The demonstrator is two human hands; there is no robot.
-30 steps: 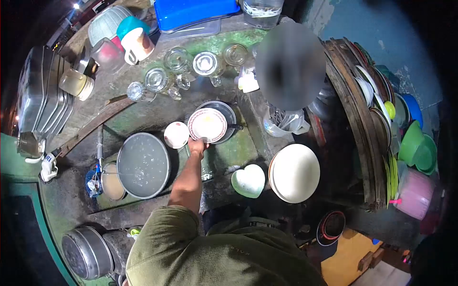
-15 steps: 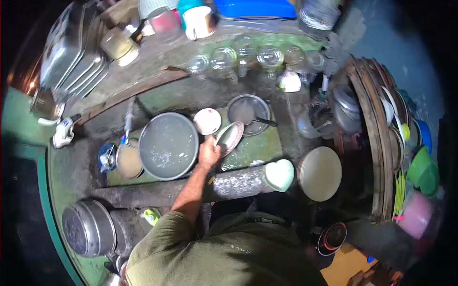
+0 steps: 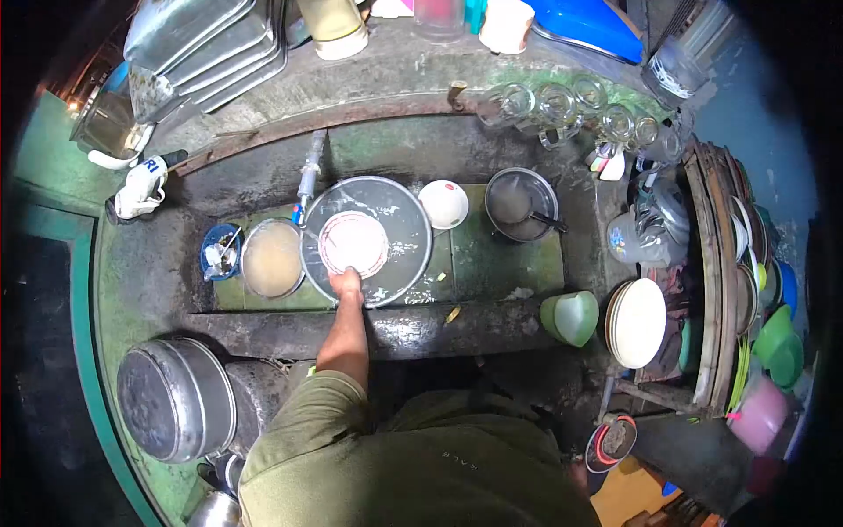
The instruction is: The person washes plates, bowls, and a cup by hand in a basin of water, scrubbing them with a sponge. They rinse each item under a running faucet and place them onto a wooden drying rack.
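My left hand (image 3: pixel 347 283) grips the near edge of a white plate with a pink patterned rim (image 3: pixel 379 263). The plate is inside the large grey basin of water (image 3: pixel 410 204), under or next to the tap (image 3: pixel 308 176). A thin stream seems to run from the tap toward it. Right of the basin stands a white bowl (image 3: pixel 443 205). To its left is a round pan of cloudy water (image 3: pixel 272 257). My right hand does not show.
A pan with a dark handle (image 3: pixel 522 204) sits on the green tiles. On the right are a green heart-shaped container (image 3: pixel 575 318) and stacked plates (image 3: pixel 637 323). Glass mugs (image 3: pixel 555 107) line the back ledge. A big metal pot (image 3: pixel 176 400) stands at left.
My left hand has moved left with the plate, from beside the basin to inside it. The plate was tilted on edge and now faces up. The camera view has shifted left.
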